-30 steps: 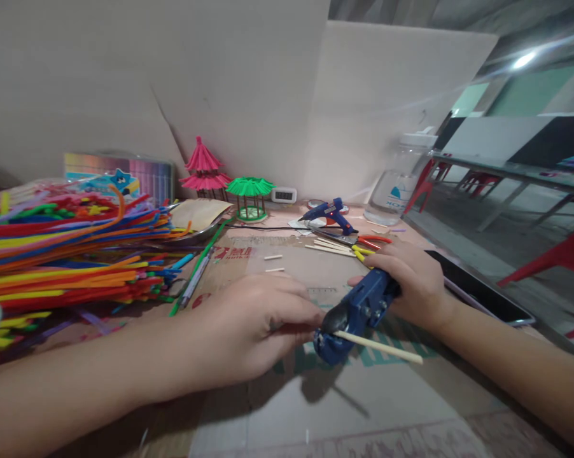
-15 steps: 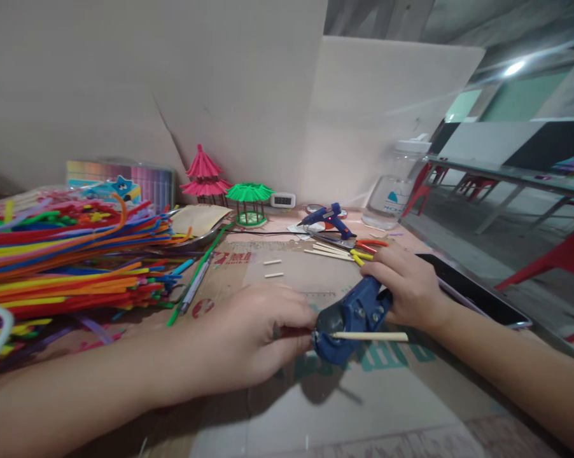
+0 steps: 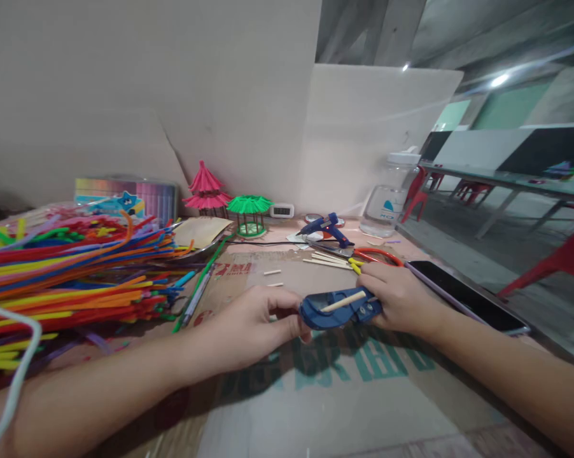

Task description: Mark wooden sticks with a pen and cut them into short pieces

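Note:
My right hand (image 3: pixel 394 296) is wrapped round a blue hand cutter (image 3: pixel 310 316), held low above the table. A pale wooden stick (image 3: pixel 347 300) lies slantwise across the cutter's head. At the cutter's left end is my left hand (image 3: pixel 268 318), thumb and fingers curled together; whatever is between the fingertips is hidden. Beyond the left hand lie two short cut stick pieces (image 3: pixel 272 273). Several longer wooden sticks (image 3: pixel 333 260) rest further back, beside the yellow and orange handles of a tool (image 3: pixel 377 256).
Pipe cleaners (image 3: pixel 77 254) are heaped at the left, with a white cable (image 3: pixel 22 375) in front. A pink pagoda model (image 3: pixel 203 191), a green-roofed model (image 3: pixel 250 207), a small clock (image 3: pixel 282 210), a glue gun (image 3: pixel 328 228) and a bottle (image 3: pixel 387 197) stand behind. A phone (image 3: pixel 463 298) lies right.
The cutter has tilted and shifted slightly left and up. Its stick, level and sticking out to the right before, now slants across the head. The left hand stays at the cutter's end.

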`<move>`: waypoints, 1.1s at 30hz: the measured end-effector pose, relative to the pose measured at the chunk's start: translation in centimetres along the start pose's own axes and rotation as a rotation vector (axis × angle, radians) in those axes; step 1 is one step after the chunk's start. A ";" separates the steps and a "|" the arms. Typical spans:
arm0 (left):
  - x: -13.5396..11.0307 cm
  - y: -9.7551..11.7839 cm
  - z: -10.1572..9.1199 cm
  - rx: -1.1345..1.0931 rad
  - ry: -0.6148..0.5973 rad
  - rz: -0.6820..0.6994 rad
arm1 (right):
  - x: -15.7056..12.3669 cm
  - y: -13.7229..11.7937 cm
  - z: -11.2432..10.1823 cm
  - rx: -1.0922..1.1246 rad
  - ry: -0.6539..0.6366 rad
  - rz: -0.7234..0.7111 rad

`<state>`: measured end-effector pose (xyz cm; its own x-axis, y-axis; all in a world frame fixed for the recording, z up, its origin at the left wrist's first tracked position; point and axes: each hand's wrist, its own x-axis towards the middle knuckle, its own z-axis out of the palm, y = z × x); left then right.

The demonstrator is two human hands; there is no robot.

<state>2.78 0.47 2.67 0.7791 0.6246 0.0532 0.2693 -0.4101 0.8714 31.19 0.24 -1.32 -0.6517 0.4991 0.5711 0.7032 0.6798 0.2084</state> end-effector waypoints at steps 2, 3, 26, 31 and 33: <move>0.1 -0.1 -0.1 -0.045 0.009 -0.028 | -0.1 0.0 0.1 0.018 -0.019 0.028; 0.2 -0.1 -0.1 -0.066 0.018 -0.037 | -0.1 0.0 0.2 0.029 -0.029 0.041; 1.6 -3.0 -3.5 0.682 0.255 -0.103 | -0.3 0.3 2.0 0.085 -0.007 0.294; 1.2 -2.4 -7.9 0.916 0.258 -0.230 | -0.4 0.4 2.0 0.028 -0.028 0.238; 0.3 -1.3 -10.2 0.998 0.185 -0.343 | -0.5 0.4 2.1 0.007 -0.018 0.212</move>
<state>-3.06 7.98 6.47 0.4990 0.8662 0.0272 0.8637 -0.4997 0.0657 31.19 1.42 -3.17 -0.4945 0.6410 0.5870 0.8232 0.5622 0.0795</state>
